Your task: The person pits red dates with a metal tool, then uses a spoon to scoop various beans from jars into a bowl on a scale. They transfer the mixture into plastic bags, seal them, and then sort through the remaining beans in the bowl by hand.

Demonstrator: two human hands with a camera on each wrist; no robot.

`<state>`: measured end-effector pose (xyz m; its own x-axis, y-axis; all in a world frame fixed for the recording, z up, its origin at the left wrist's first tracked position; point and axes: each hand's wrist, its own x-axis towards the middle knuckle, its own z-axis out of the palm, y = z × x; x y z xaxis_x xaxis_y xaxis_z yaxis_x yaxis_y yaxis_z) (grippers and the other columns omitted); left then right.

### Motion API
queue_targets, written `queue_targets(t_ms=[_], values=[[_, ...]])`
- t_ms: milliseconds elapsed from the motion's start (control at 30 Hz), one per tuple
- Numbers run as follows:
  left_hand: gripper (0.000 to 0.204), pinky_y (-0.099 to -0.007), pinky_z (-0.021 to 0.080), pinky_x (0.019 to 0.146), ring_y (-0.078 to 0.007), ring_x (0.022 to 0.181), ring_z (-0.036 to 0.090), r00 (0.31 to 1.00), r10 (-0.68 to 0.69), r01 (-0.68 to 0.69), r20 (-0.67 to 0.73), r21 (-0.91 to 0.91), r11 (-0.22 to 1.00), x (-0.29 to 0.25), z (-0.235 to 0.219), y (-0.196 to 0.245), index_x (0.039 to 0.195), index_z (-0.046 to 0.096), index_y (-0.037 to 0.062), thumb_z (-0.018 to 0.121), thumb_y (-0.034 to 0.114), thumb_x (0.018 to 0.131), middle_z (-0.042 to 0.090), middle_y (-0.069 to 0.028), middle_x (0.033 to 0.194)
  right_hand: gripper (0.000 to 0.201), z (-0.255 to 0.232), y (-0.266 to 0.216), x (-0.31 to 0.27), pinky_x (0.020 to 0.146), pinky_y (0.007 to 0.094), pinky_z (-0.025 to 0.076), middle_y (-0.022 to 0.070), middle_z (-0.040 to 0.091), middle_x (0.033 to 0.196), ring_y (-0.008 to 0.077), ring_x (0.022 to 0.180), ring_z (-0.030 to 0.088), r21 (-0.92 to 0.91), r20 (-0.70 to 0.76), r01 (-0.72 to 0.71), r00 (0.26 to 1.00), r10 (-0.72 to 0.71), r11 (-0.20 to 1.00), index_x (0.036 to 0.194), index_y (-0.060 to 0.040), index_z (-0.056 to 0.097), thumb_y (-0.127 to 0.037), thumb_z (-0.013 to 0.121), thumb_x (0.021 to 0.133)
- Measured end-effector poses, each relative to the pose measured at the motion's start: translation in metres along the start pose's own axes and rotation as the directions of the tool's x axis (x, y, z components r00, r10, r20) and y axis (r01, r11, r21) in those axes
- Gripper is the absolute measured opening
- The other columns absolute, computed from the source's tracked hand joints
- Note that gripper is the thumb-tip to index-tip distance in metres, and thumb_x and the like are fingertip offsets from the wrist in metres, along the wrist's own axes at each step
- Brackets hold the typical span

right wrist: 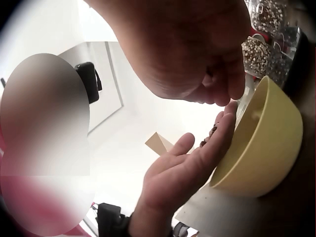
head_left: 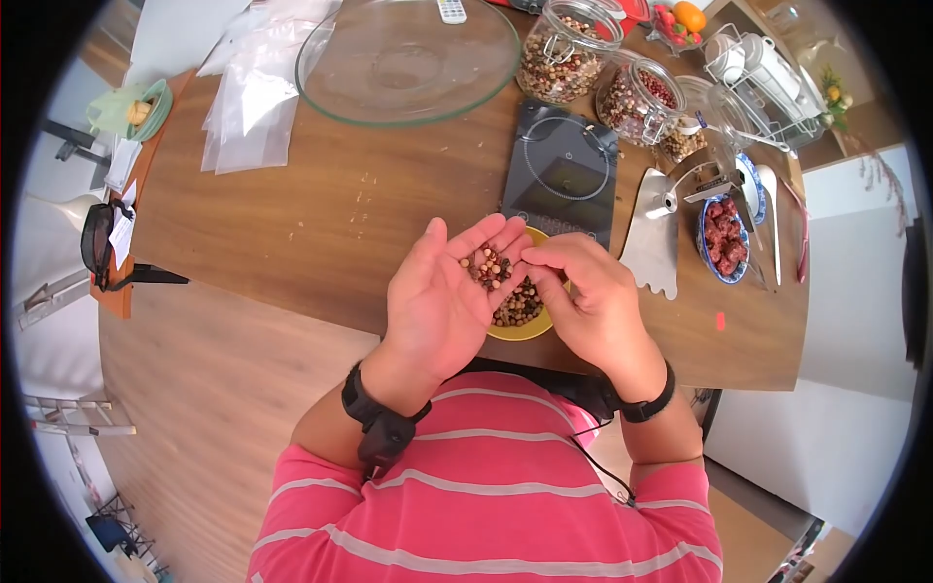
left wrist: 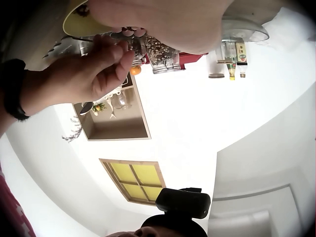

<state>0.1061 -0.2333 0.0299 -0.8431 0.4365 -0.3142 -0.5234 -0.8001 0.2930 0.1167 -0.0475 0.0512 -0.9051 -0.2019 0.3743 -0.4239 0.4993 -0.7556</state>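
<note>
My left hand (head_left: 439, 291) is held palm up over the near side of the yellow bowl (right wrist: 276, 148), fingers stretched out. On its palm and fingers lies a small heap of mixed dried beans (head_left: 489, 268), red, tan and dark. Above those fingers my right hand (head_left: 595, 303) has its fingers bent, thumb and index tips close together at the left fingertips; I cannot tell whether a bean is between them. More mixed beans (head_left: 518, 307) fill the bottom of the bowl. In the right wrist view the left palm (right wrist: 190, 160) appears edge-on beside the bowl.
Beyond the bowl lies a black induction hob (head_left: 564, 160). Clip-top jars of beans (head_left: 566, 58) stand behind it. To the right are a metal scraper-like plate (head_left: 653, 228), a blue-and-white dish of dark red pieces (head_left: 724, 238) and a white spoon (head_left: 773, 219). A large glass plate (head_left: 408, 68) and plastic bags (head_left: 255, 107) lie farther left.
</note>
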Motion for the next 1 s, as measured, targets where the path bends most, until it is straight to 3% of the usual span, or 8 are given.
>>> queue_targets(t_ms=[167, 367, 567, 1000], values=[[0.075, -0.0434, 0.039, 0.118, -0.0308, 0.14, 0.049, 1.0, -0.021, 0.02, 0.016, 0.027, 0.999, -0.002, 0.003, 0.001, 0.147, 0.04, -0.0097, 0.038, 0.054, 0.108, 0.049, -0.0229, 0.15, 0.023, 0.001, -0.001, 0.003, 0.072, 0.0389, 0.058, 0.0085, 0.071, 0.099, 0.0301, 0.089, 0.071, -0.159, 0.06, 0.07, 0.996, -0.061, 0.985, 0.107, -0.008, 0.073, -0.002, 0.077, 0.085], [0.08, -0.0405, 0.041, 0.113, -0.0278, 0.135, 0.052, 0.994, -0.077, 0.069, 0.076, 0.093, 0.993, -0.004, 0.001, 0.002, 0.151, 0.035, -0.0098, 0.039, 0.058, 0.107, 0.049, -0.0217, 0.151, 0.028, -0.005, -0.015, 0.013, 0.077, 0.0416, 0.058, 0.0092, 0.069, 0.102, 0.033, 0.093, 0.069, -0.163, 0.236, 0.014, 0.972, 0.025, 0.987, 0.11, -0.0085, 0.073, -0.004, 0.077, 0.082], [0.078, -0.0399, 0.04, 0.113, -0.0258, 0.134, 0.052, 0.991, -0.098, 0.091, 0.095, 0.079, 0.993, -0.004, 0.0, 0.003, 0.15, 0.035, -0.0082, 0.039, 0.057, 0.108, 0.051, -0.0188, 0.148, 0.031, -0.015, -0.015, 0.018, 0.08, 0.0421, 0.058, 0.011, 0.069, 0.105, 0.0347, 0.096, 0.069, -0.143, 0.337, 0.047, 0.941, 0.004, 0.989, 0.112, -0.0071, 0.072, -0.003, 0.076, 0.082], [0.069, -0.0441, 0.038, 0.118, -0.0284, 0.136, 0.052, 0.991, -0.103, 0.103, 0.085, 0.011, 0.995, 0.0, -0.004, 0.006, 0.145, 0.043, -0.0049, 0.04, 0.054, 0.108, 0.052, -0.0202, 0.147, 0.018, -0.013, -0.014, 0.014, 0.072, 0.0423, 0.056, 0.0103, 0.069, 0.097, 0.0343, 0.087, 0.069, -0.216, 0.228, -0.012, 0.972, 0.062, 0.976, 0.101, -0.0073, 0.071, -0.001, 0.072, 0.085]])
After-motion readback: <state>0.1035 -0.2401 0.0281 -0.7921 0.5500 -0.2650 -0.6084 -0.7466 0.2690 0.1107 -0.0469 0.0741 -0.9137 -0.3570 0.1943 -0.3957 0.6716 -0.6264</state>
